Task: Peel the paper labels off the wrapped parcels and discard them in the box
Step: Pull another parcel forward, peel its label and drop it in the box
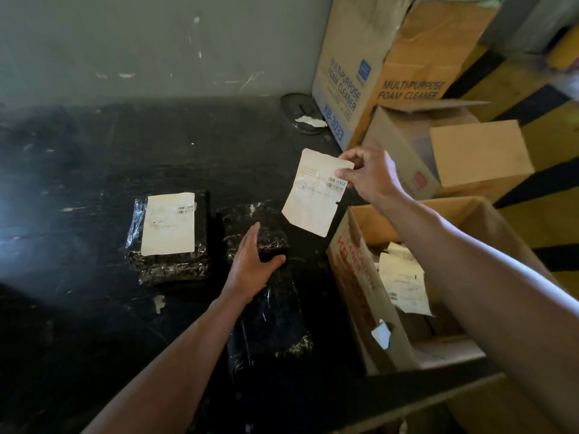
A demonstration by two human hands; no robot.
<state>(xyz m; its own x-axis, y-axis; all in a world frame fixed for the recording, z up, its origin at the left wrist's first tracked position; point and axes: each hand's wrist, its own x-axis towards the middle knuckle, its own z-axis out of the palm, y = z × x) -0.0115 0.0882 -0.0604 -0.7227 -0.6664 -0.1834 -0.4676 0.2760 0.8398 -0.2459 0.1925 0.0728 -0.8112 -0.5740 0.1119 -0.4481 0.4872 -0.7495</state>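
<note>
- Hands work apart: the right hand (368, 177) pinches the top right corner of a peeled cream paper label (315, 195) between thumb and fingers, holding it in the air.
- That label hangs loose, barcodes near its right edge, just left of the open brown cardboard box (351, 277) at the right and above the dark tabletop (94, 308).
- The left hand (250, 264) is flat and spread, gripping nothing, its palm resting on the near edge of a black plastic-wrapped parcel (257, 227) whose top is bare of paper.
- Under the left wrist and forearm lies a second black wrapped parcel (272, 324), nearer to the camera, also without a label showing.
- To the left of both sits a third black shiny-wrapped parcel (169, 267), with a cream rectangular paper label (169, 223) still stuck on its top.
- Inside the open box lie several discarded pale paper labels (404, 283), and a small torn white scrap (380, 333) clings to its left wall.
- Farther right and behind stand more cardboard cartons, two tall ones printed "MULTI-PURPOSE FOAM CLEANER" (344, 89).
- A round dark metal lid (300, 112) with a white scrap on it lies at the far edge of the tabletop by the grey wall (156, 42).
</note>
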